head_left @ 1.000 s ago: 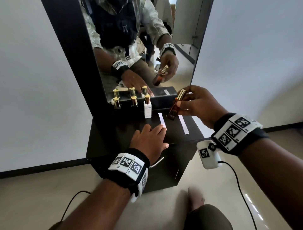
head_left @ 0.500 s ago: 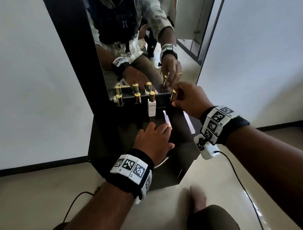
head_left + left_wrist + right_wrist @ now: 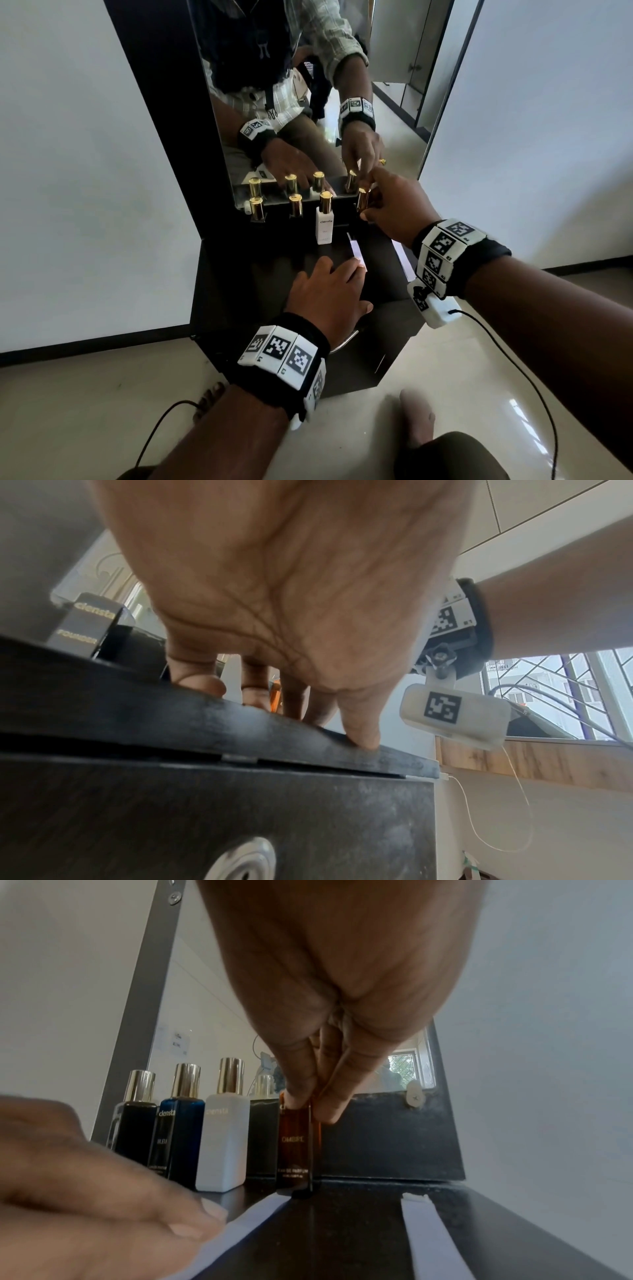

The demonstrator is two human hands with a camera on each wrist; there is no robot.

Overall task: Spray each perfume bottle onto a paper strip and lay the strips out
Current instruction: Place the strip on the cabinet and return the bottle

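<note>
amber bottle [image 3: 297, 1146] upright on dresser top [image 3: 274, 270], pinched near its shoulder by right hand [image 3: 399, 209], rightmost beside white bottle [image 3: 224, 1139]. paper strip [image 3: 246, 1223] flat, long axis running from bottle base toward viewer, near end under flat fingertips of left hand [image 3: 327, 296].

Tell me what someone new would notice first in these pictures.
Probably the row of gold-capped perfume bottles along the mirror's foot. Next, the right hand pinching the amber bottle upright at the row's right end. Then the left hand pressing a paper strip flat.
</note>
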